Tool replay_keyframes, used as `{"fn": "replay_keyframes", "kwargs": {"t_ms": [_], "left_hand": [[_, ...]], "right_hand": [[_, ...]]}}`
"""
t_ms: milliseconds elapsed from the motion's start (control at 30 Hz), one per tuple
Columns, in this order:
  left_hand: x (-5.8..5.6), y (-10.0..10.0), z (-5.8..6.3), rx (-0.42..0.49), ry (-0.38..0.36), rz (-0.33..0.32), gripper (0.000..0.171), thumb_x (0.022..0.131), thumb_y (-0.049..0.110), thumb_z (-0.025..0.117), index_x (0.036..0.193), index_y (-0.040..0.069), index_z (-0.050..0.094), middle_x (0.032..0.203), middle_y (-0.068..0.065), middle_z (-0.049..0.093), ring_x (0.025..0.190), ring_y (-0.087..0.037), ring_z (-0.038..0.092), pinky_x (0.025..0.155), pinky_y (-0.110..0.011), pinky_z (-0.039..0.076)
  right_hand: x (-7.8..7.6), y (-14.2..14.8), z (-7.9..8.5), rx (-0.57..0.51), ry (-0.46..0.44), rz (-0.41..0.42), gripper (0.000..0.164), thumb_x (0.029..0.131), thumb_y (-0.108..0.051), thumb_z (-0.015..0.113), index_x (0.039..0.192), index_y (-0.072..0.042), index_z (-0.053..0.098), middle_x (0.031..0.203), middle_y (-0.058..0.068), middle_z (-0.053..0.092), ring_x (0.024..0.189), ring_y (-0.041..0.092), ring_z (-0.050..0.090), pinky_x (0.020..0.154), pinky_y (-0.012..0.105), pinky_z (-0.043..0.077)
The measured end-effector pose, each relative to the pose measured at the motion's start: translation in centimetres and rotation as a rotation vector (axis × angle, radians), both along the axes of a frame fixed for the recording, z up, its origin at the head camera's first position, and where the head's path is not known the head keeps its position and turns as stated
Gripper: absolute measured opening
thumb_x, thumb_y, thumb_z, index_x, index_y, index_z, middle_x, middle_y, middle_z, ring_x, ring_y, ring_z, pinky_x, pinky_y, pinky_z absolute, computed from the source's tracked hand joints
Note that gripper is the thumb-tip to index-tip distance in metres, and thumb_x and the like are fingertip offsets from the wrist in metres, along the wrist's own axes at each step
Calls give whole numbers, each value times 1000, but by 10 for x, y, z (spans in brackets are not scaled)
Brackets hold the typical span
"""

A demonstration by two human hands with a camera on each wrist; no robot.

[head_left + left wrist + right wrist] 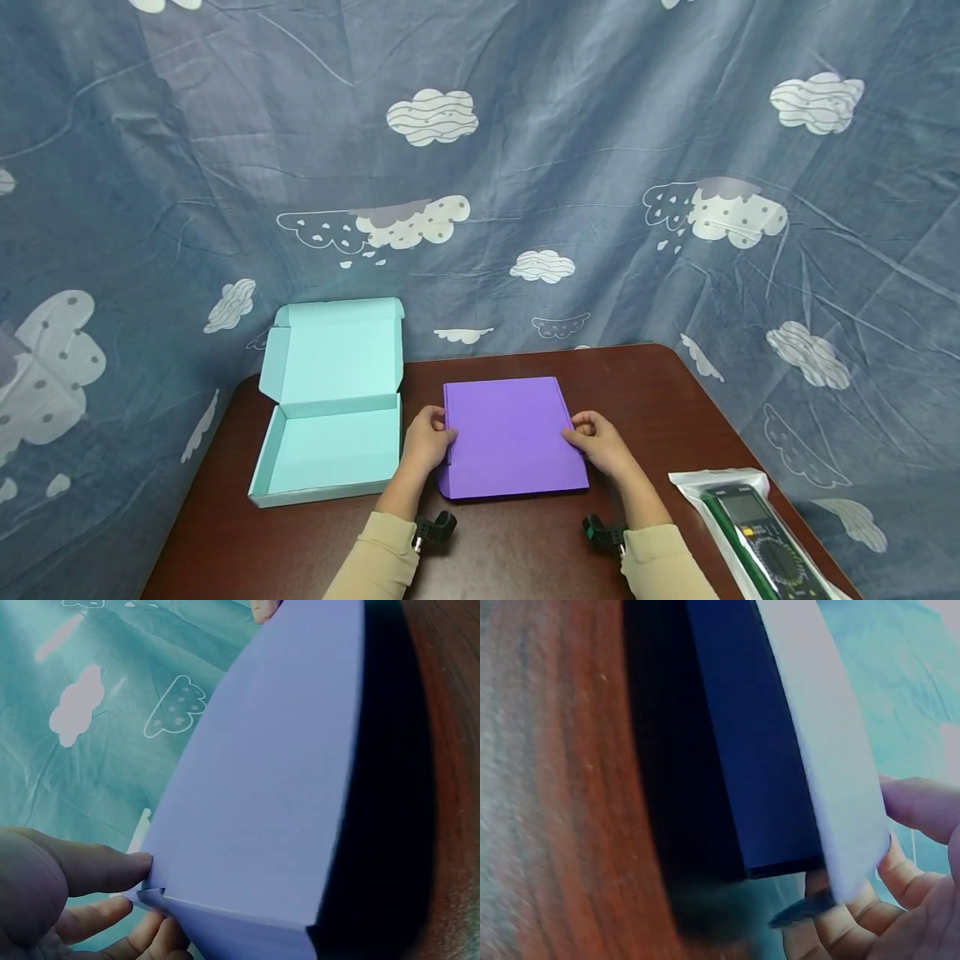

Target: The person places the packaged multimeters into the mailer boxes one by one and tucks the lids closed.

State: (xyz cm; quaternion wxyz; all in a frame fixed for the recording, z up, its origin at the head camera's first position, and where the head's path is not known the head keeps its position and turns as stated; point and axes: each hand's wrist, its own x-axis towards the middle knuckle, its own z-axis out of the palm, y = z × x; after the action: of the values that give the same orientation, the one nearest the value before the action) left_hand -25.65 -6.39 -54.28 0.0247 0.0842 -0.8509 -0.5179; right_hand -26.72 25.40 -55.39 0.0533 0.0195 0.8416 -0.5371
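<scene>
A flat purple cardboard box (513, 437) with its lid down lies between both hands in the middle of the table. My left hand (429, 437) grips its left side, the thumb on the top edge and the fingers at the side, as the left wrist view also shows. At the opposite side my right hand (602, 446) holds the box, thumb on top and fingers curled beside and below. In the right wrist view the lid (832, 742) stands out over the darker front wall (757, 772), and a small dark flap (802, 909) sticks out at the corner.
To the left stands a light teal cardboard box (337, 450), its lid raised toward the curtain. A multimeter (772, 542) in a clear plastic bag lies at the table's right edge. Behind the brown table (517, 550) hangs a blue curtain (570, 108) with clouds.
</scene>
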Motion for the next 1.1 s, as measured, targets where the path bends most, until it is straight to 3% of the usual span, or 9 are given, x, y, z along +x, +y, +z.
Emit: {"fn": "replay_keyframes", "kwargs": {"t_ms": [167,333,467,633,867,1100], "left_hand": [[2,3,1,-40,22,6,35,86,2,78,117,-5,64,83,-7,59,73,-21,57,64,-38,52],[9,5,2,-146,63,1,36,84,6,81,114,-7,66,88,-12,62,78,-24,59,69,-44,54],[21,7,2,-204,76,-8,39,82,9,83,114,-7,66,98,-18,63,88,-30,62,77,-49,56],[40,9,1,-245,99,-19,43,80,12,85,114,-7,66,102,-21,63,95,-38,64,82,-53,54],[59,6,-5,-186,118,-26,42,80,14,86,111,-7,66,103,-19,64,99,-37,63,87,-53,51],[71,4,-10,-103,135,-24,37,78,11,85,105,-5,67,91,-12,64,85,-27,62,78,-46,52]], "right_hand": [[3,-4,1,83,28,-48,30,95,-11,72,114,7,56,84,7,56,76,18,52,66,29,44],[14,-10,10,261,101,-69,36,94,-17,74,118,5,59,96,15,62,89,29,59,78,42,47],[28,-10,14,344,98,-75,47,94,-21,75,126,8,58,108,24,62,103,38,59,88,54,46],[47,-9,14,360,26,-75,58,94,-29,74,132,11,55,117,28,63,113,45,58,94,60,45],[64,-12,8,332,22,-79,52,95,-27,73,127,12,62,110,22,72,107,40,67,93,56,49],[70,-16,8,367,40,-85,51,98,-27,69,129,13,62,116,27,70,112,44,65,96,59,47]]}}
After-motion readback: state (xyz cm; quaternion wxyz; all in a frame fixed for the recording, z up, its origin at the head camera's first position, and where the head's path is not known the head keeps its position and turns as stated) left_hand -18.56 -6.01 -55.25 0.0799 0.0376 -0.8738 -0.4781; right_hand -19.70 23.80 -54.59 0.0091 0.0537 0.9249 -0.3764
